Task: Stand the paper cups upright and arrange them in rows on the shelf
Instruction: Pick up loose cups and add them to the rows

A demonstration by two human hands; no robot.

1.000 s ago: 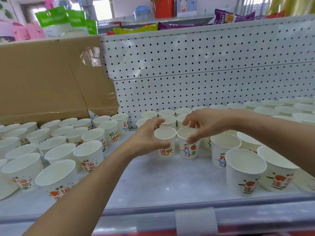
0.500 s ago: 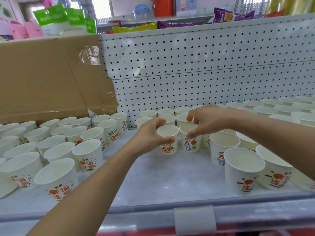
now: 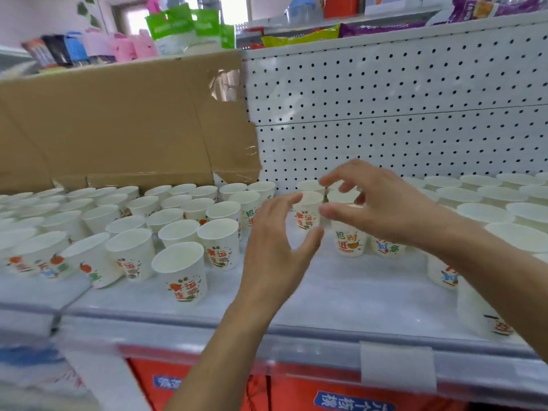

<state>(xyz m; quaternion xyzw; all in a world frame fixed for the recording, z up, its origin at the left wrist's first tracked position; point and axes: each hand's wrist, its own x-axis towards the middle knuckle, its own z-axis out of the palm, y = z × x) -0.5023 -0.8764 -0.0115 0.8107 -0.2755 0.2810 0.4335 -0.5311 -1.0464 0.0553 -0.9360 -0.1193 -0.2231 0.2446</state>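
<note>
Dozens of upright paper cups [image 3: 181, 271] crowd one shelf [image 3: 341, 292]; left hand [image 3: 275, 250] and right hand [image 3: 388, 209] hover, fingers loosely spread.

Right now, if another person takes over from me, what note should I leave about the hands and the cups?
Left hand: curved round the red-print cup at mid-shelf; blur hides whether it grips.
Right hand: open, fingers spread over the same cup cluster.
Done: cups on the left and cups on the right appear upright on the shelf.
Left to do: straighten the left rows, fill the bare front middle.
</note>
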